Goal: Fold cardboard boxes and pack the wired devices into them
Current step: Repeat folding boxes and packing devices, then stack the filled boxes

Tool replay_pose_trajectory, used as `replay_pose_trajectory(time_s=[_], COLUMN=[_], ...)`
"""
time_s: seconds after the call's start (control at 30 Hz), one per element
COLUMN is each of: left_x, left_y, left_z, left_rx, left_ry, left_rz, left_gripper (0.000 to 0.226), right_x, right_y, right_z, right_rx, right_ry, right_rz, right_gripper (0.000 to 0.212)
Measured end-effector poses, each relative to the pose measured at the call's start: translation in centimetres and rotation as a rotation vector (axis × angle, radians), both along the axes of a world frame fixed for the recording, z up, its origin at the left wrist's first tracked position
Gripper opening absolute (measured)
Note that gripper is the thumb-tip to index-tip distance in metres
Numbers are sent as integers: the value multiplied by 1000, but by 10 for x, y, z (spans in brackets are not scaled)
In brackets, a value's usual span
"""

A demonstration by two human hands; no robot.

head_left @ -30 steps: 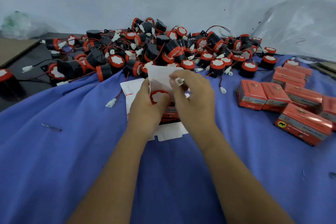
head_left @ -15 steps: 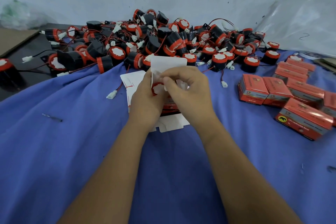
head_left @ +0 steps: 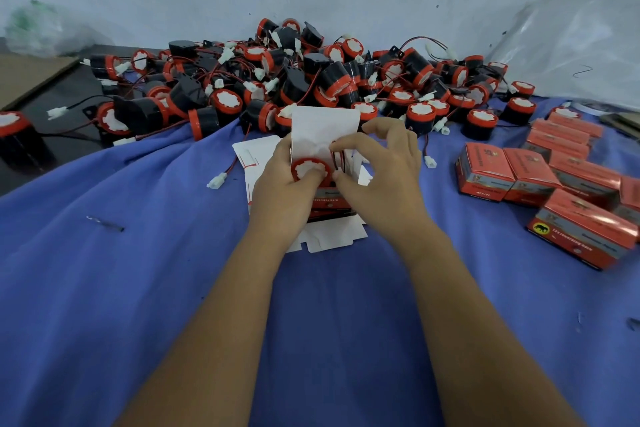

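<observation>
A red cardboard box [head_left: 329,199] stands open on the blue cloth, its white lid flap [head_left: 323,128] raised. A round red-and-black wired device [head_left: 309,168] sits in its mouth, white face up. My left hand [head_left: 280,184] grips the box's left side, thumb on the device. My right hand [head_left: 377,170] pinches the device's red and black wire [head_left: 337,158] at the box's right edge. Flat white box blanks [head_left: 325,239] lie under the box.
A big heap of red-and-black wired devices [head_left: 311,80] lies behind the box. Several closed red boxes [head_left: 554,180] sit at the right. A loose white connector [head_left: 217,181] lies left of my hands. A clear plastic bag [head_left: 575,45] is at the back right.
My right hand has shifted from over the device to the box's right edge, gathering the wire there. The device's face now shows more fully in the box mouth.
</observation>
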State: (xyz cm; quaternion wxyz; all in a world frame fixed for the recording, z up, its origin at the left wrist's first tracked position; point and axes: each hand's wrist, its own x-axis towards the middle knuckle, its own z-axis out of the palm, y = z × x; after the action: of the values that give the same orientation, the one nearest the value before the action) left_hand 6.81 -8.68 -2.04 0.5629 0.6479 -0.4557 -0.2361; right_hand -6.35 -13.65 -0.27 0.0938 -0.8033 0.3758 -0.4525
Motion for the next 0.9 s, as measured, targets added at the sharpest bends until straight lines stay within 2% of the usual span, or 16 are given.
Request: replay_pose_trajectory(time_s=[0.23, 0.47, 0.63, 0.7, 0.77, 0.83, 0.9], left_x=[-2, -4, -3, -3, -2, -2, -2], left_y=[-1, -1, 1, 1, 1, 1, -1], left_z=[1, 5, 6, 6, 5, 3, 1], left_rx=[37, 31, 43, 39, 32, 23, 18], left_ry=[67, 42, 37, 18, -5, -39, -58], left_rz=[20, 16, 21, 13, 5, 9, 14], left_gripper=[45, 51, 52, 54, 58, 59, 51], right_x=[-1, 7, 10, 11, 12, 10, 10], right_y=[1, 2, 6, 12, 16, 14, 11], right_z=[-2, -6, -4, -3, -1, -1, -1], right_rx=[64, -28, -44, 50, 227, 314, 301], right_ry=[8, -13, -49, -141, -286, -356, -305], right_rz=[87, -45, 78, 153, 204, 198, 202], right_gripper=[14, 9, 11, 25, 33, 30, 25])
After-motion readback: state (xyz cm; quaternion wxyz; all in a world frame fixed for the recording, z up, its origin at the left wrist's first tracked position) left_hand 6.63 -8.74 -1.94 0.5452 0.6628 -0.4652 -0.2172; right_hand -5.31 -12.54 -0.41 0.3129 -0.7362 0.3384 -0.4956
